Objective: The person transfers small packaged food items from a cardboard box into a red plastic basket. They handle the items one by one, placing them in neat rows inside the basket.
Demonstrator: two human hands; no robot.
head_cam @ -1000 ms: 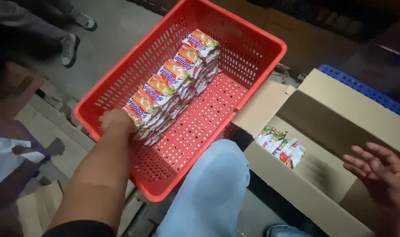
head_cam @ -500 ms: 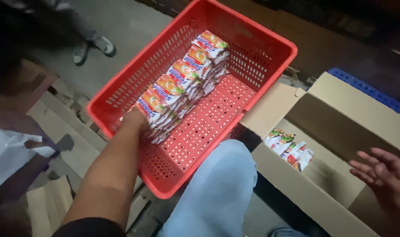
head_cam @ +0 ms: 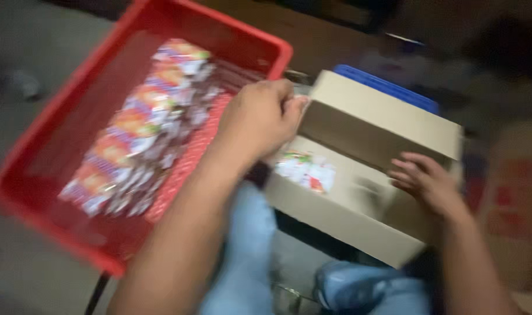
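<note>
Gripping the cardboard box (head_cam: pixel 359 192) flap, left hand (head_cam: pixel 260 119) curled shut; right hand (head_cam: pixel 426 184) rests open on its rim. Few packets (head_cam: pixel 305 170) inside, most in red basket (head_cam: pixel 50 175) left, though it's blurry.

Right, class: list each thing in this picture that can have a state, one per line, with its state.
Red plastic basket: part filled, one row of packets.
Snack packets: lined up in the basket.
Cardboard box: open, few packets inside.
Left hand: closed on a box flap.
Right hand: open, on the box.
</note>
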